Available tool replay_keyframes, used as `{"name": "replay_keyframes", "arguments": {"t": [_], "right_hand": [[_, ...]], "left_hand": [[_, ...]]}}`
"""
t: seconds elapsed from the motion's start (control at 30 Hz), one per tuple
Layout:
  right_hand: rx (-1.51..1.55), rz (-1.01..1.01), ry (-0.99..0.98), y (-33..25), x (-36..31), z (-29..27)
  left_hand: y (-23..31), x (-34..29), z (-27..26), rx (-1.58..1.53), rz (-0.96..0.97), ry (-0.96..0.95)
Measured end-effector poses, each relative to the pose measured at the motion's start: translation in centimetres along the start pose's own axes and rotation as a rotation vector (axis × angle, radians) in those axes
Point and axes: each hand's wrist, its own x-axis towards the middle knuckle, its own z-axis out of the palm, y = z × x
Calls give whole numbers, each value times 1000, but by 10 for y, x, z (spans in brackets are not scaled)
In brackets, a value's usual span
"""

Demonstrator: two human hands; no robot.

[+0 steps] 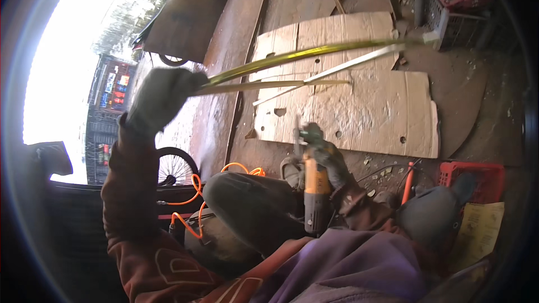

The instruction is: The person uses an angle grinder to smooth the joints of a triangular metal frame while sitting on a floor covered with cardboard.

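My gloved left hand (165, 98) is raised at the left, its fingers closed round the near ends of long metal strips. One shiny gold strip (292, 57) stretches to the right over the cardboard, its far end blurred. Below it a thinner, duller strip (252, 86) runs out from the same hand. A pale silvery strip (348, 66) crosses behind that one; whether it lies on the cardboard I cannot tell. In front of my body my gloved right hand (332, 163) is closed on a yellow and black angle grinder (318, 191), its head up and its disc seen nearly edge-on.
Flattened cardboard (387, 106) with holes covers the floor ahead. An orange hose (195, 191) coils beside my bent knee (241, 196). At right are a red crate (485, 177) and an orange-red rod (408, 182). A board (188, 19) leans on a wheeled vehicle at the upper left.
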Motion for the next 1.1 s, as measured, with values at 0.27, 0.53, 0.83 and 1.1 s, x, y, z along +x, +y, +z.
{"name": "replay_keyframes", "arguments": {"t": [0.27, 0.53, 0.83, 1.1], "right_hand": [[260, -319, 289, -51, -76, -83], [103, -414, 426, -134, -110, -65], [-168, -10, 106, -56, -40, 38], [117, 200, -59, -16, 9, 95]], "left_hand": [[-31, 59, 9, -160, -203, 451], [-62, 30, 80, -1685, 110, 729], [-24, -16, 104, -1564, 502, 591], [-7, -37, 128, -1151, 153, 918]]}}
